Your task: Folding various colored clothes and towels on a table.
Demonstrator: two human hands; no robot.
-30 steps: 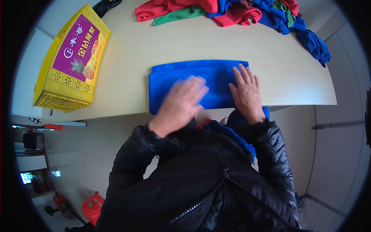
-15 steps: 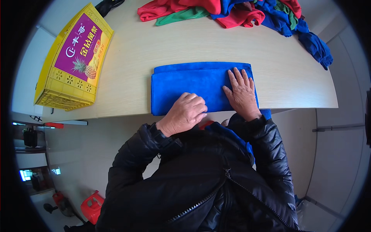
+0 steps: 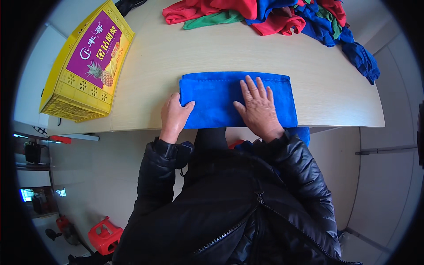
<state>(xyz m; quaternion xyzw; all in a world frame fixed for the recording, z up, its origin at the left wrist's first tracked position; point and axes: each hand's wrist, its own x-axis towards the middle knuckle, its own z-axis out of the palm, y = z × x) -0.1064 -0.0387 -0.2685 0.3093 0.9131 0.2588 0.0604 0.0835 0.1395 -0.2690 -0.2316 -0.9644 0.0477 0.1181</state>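
A folded blue cloth (image 3: 212, 95) lies at the table's front edge, its long side running left to right, with a stitched hem along the far side. At its left edge is my left hand (image 3: 173, 115), thumb over the cloth and the other fingers curled at the edge, partly hidden. My right hand (image 3: 260, 110) rests flat on the right half of the cloth, palm down, fingers stretched out and slightly spread.
A heap of red, green and blue cloths (image 3: 278, 20) lies along the table's far side. At the left stands a yellow crate (image 3: 79, 95) with a purple panel. More blue cloth (image 3: 301, 134) shows below the table edge. A red stool (image 3: 105, 234) stands on the floor.
My left hand has gone from above the cloth's front middle to its left edge. My right hand has slid left across the cloth. The cloth has shifted slightly right at its left end.
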